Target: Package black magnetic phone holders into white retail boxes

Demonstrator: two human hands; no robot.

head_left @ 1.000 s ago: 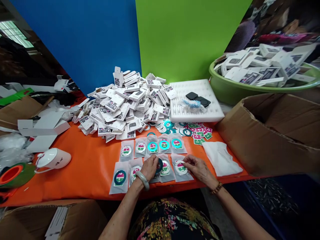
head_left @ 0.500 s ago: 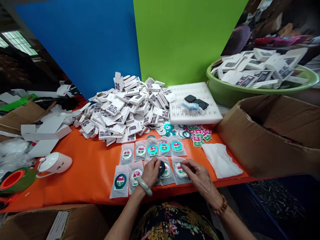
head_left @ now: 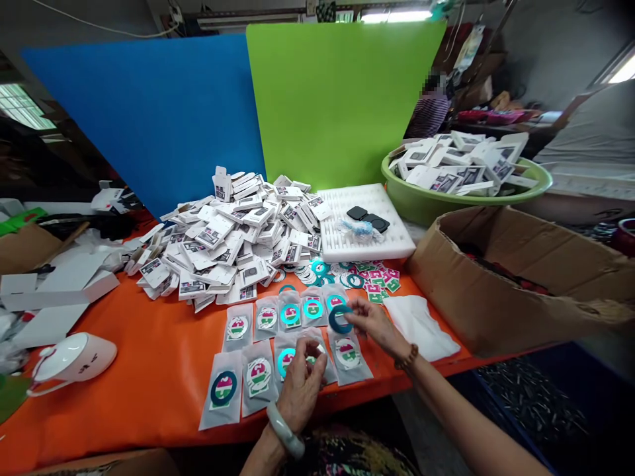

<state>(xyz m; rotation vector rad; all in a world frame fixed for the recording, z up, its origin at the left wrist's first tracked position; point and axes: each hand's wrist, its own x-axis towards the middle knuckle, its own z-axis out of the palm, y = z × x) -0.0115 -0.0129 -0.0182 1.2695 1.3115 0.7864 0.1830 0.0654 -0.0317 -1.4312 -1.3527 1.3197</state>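
My right hand point(head_left: 373, 325) pinches a dark teal ring point(head_left: 339, 320) above the pouches at the right end of the two rows. Lower and to the left, my left hand point(head_left: 303, 378) is closed with its fingers curled over a frosted pouch; what it holds, if anything, is hidden. Several frosted pouches lie flat in two rows, each showing a pink-and-green card with a white or teal ring. One pouch point(head_left: 348, 357) with a white ring lies just below the ring in my right hand. At the front left, another pouch point(head_left: 221, 391) shows a dark teal ring.
Behind the pouches are loose rings point(head_left: 321, 268), pink-and-green cards point(head_left: 381, 281) and a heap of small white boxes point(head_left: 233, 231). A white foam tray point(head_left: 367, 248), green basin point(head_left: 461, 192), carton point(head_left: 496, 311) and white cloth point(head_left: 421, 324) are rightward. A white mug point(head_left: 84, 357) stands left.
My right hand has moved up from the front-row pouch and now holds a dark teal ring. The ring beside my left hand is no longer there. The camera view has tilted upward.
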